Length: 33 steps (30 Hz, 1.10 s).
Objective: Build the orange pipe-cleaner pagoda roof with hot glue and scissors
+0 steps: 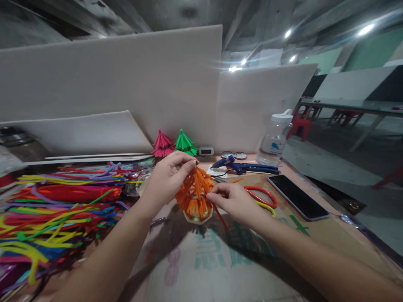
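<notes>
An orange cone-shaped piece made of pipe cleaners [197, 184] stands in the middle, over a pale polygonal base [199, 220]. My left hand [171, 172] pinches the tip of the orange piece between thumb and fingers. Lower on its right side, my right hand [231, 200] has thumb and fingertips pressed together at the orange strands. A thin red-orange strip [223, 220] slants down beside the right fingertips; whether they hold it is unclear.
Colourful pipe cleaners [63, 209] cover the left side. Behind stand a pink cone [163, 143] and a green cone [185, 142]. Farther right are a blue glue gun [232, 162], red-handled scissors [261, 196], a phone [297, 197] and a water bottle [274, 140].
</notes>
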Available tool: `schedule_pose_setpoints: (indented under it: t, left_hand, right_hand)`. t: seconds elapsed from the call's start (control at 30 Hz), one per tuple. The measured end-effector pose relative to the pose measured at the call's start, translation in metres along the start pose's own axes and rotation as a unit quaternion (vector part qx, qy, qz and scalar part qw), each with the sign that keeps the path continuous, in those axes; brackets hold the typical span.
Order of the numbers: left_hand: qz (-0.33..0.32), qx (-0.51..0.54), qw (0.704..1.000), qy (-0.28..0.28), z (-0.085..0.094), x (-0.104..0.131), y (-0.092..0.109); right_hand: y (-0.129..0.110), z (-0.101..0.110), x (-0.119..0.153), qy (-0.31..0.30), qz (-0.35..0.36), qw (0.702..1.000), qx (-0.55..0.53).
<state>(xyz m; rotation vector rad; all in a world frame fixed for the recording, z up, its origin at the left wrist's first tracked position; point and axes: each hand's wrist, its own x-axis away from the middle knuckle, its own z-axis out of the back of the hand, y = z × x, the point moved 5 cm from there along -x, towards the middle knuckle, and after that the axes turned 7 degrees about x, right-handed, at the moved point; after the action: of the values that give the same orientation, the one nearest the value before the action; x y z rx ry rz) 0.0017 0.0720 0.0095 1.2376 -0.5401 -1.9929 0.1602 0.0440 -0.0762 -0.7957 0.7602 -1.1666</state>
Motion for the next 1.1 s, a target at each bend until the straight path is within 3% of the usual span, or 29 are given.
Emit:
schedule_pose_setpoints:
  t: [0.43, 0.63, 0.87, 1.1]
  left_hand:
    - [0.043, 0.045, 0.998, -0.015, 0.004, 0.001, -0.017]
    - [0.047, 0.031, 0.998, -0.041, 0.007, 0.000, -0.018]
    - [0.097, -0.064, 0.984, -0.139, 0.017, 0.006, -0.012]
    - [0.122, -0.017, 0.981, -0.150, 0.014, 0.006, -0.016]
  right_hand:
    - [0.007, 0.010, 0.004, 0.050, 0.060, 0.997, 0.017]
    - [0.011, -0.005, 0.019, 0.059, 0.039, 0.996, 0.045]
    - [0.009, -0.017, 0.012, 0.059, 0.011, 0.998, 0.002]
    - [0.003, -0.023, 0.009, 0.057, 0.006, 0.998, -0.025]
